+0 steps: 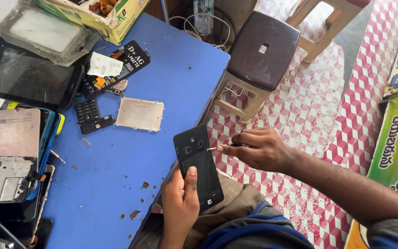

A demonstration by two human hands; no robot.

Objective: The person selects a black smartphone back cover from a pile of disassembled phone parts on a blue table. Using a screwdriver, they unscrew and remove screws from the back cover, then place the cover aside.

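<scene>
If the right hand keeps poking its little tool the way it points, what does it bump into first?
Most likely the black phone that the left hand holds. The right hand aims a thin screwdriver leftward, and its tip sits at the phone's upper right edge, seemingly already touching, though depth is hard to judge.

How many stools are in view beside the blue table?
2. A dark-topped stool stands right by the table's far corner; a pale wooden one sits behind it, cut off at the frame's top edge. Others may be out of view.

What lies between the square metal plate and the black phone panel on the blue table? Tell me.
Nothing: in the head view, only bare blue table separates the metal plate from the black phone panel held in the left hand.
</scene>
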